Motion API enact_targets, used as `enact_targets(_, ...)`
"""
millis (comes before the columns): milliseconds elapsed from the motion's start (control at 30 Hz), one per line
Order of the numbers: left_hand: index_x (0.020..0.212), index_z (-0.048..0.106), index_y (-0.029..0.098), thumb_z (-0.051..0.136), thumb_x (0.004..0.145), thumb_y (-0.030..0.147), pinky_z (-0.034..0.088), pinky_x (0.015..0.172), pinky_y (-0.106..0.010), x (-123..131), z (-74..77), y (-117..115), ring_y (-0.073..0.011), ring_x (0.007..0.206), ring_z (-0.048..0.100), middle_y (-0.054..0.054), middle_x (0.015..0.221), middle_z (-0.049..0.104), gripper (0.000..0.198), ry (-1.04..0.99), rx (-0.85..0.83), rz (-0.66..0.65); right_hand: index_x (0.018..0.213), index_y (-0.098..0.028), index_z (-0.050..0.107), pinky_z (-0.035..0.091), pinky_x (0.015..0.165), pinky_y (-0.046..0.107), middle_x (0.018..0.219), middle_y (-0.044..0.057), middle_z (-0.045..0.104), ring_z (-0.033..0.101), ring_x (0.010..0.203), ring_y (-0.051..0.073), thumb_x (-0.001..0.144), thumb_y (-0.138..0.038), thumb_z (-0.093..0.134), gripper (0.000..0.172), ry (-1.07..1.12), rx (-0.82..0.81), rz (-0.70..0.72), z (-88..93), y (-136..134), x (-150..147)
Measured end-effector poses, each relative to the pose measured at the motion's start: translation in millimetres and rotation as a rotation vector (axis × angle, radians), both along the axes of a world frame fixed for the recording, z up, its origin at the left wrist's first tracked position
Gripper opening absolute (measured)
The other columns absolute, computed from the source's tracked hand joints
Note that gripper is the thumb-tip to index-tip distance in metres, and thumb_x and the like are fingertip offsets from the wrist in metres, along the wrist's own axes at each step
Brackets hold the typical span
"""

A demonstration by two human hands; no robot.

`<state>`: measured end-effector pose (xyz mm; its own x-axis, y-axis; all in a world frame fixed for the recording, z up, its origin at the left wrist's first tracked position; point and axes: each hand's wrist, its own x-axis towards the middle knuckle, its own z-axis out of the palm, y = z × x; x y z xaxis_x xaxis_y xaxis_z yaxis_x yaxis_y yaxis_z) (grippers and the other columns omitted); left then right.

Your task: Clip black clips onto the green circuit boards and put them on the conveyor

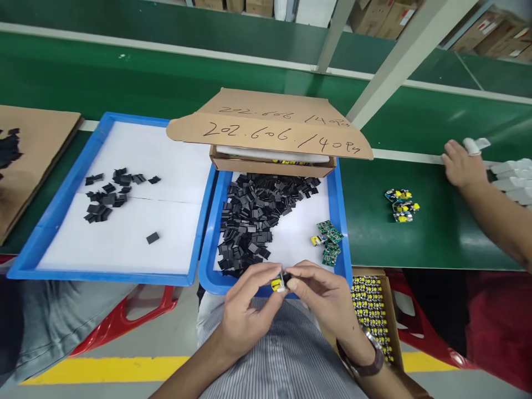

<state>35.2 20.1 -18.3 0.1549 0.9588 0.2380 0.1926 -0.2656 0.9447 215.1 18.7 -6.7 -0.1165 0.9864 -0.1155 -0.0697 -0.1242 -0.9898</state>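
Between my fingertips, over the near edge of a blue tray (346, 221), is a small circuit board with a yellow part (277, 284). My left hand (251, 310) pinches its yellow side. The fingers of my right hand (326, 299) close on its other side, where something black shows; the fingers hide most of it. Beyond my hands, a heap of small black plastic pieces (249, 216) fills the tray's left and far parts. Several green circuit boards (332, 249) lie at its right side, beside one board with a yellow component (317, 240).
An open cardboard box (270, 166) with handwriting on its flap rests across the tray's far end. Left stands a second blue tray (191, 266) with black pieces. Yellow-topped assemblies (402, 206) sit right, near another person's hand (465, 166). A carton of similar assemblies (372, 310) is low right.
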Motion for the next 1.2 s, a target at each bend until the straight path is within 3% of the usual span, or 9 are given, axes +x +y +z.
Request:
enact_targets(133, 0.127, 0.067, 0.022, 0.072, 0.085, 0.005, 0.063, 0.090, -0.036, 2.7, 5.3, 1.2, -0.0223, 0.107, 0.071, -0.009, 0.117, 0.071, 0.045, 0.092, 0.093, 0.082, 0.116, -0.033, 0.077, 0.059, 0.088, 0.036, 0.110, 0.006, 0.072, 0.068, 0.101, 0.021, 0.086, -0.016, 0.079, 0.035, 0.001, 0.067, -0.075, -7.0, -9.2, -4.9)
enact_targets(300, 0.130, 0.065, 0.020, 0.072, 0.084, 0.002, 0.063, 0.091, -0.041, 3.4, 1.2, 2.2, -0.0246, 0.106, 0.070, -0.009, 0.113, 0.071, 0.051, 0.103, 0.214, 0.092, 0.113, -0.032, 0.078, 0.059, 0.085, 0.035, 0.109, 0.007, 0.072, 0.069, 0.099, 0.021, 0.088, -0.015, 0.076, 0.030, -0.004, 0.050, -0.102, -10.0, -16.6, -9.4)
enact_targets(567, 0.133, 0.061, 0.017, 0.068, 0.085, -0.002, 0.062, 0.094, -0.042, -1.7, -1.3, 2.7, -0.0252, 0.110, 0.069, -0.011, 0.115, 0.070, 0.053, 0.162, 0.285, 0.076, 0.118, -0.033, 0.078, 0.058, 0.083, 0.035, 0.105, 0.007, 0.071, 0.068, 0.097, 0.020, 0.094, -0.013, 0.068, 0.033, -0.143, 0.136, -0.005, -5.7, -10.7, -11.7)
enact_targets(767, 0.129, 0.062, 0.018, 0.069, 0.085, 0.001, 0.062, 0.094, -0.040, -1.0, 3.8, 3.9, -0.0239, 0.108, 0.068, -0.011, 0.113, 0.069, 0.048, 0.133, 0.215, 0.060, 0.125, -0.034, 0.073, 0.059, 0.091, 0.038, 0.114, 0.007, 0.070, 0.067, 0.106, 0.022, 0.091, -0.014, 0.073, 0.040, -0.118, 0.133, 0.048, -8.0, -8.9, -4.4)
enact_targets(867, 0.126, 0.062, 0.014, 0.070, 0.083, 0.000, 0.062, 0.091, -0.041, 1.8, 6.4, 2.1, -0.0250, 0.107, 0.068, -0.014, 0.110, 0.069, 0.046, 0.080, 0.239, 0.078, 0.119, -0.031, 0.075, 0.060, 0.090, 0.034, 0.114, 0.007, 0.069, 0.067, 0.106, 0.021, 0.090, -0.013, 0.074, 0.034, -0.168, 0.136, 0.015, -5.6, -10.6, -2.4)
enact_targets(1067, 0.126, 0.061, 0.008, 0.072, 0.081, -0.001, 0.062, 0.093, -0.043, 1.8, 6.8, -4.0, -0.0273, 0.108, 0.067, -0.018, 0.111, 0.070, 0.047, 0.066, 0.328, 0.089, 0.111, -0.027, 0.076, 0.062, 0.091, 0.032, 0.105, 0.008, 0.069, 0.068, 0.105, 0.021, 0.089, -0.007, 0.070, 0.030, -0.226, 0.324, 0.059, -2.3, -12.0, -1.5)
enact_targets(1200, 0.123, 0.061, 0.009, 0.073, 0.085, 0.008, 0.063, 0.090, -0.043, 1.2, 2.0, -6.2, -0.0270, 0.105, 0.067, -0.017, 0.108, 0.069, 0.041, 0.070, 0.316, 0.068, 0.109, -0.025, 0.074, 0.063, 0.086, 0.029, 0.109, 0.009, 0.068, 0.069, 0.105, 0.022, 0.087, -0.012, 0.075, 0.025, -0.170, 0.280, 0.068, -8.9, -13.1, -3.1)
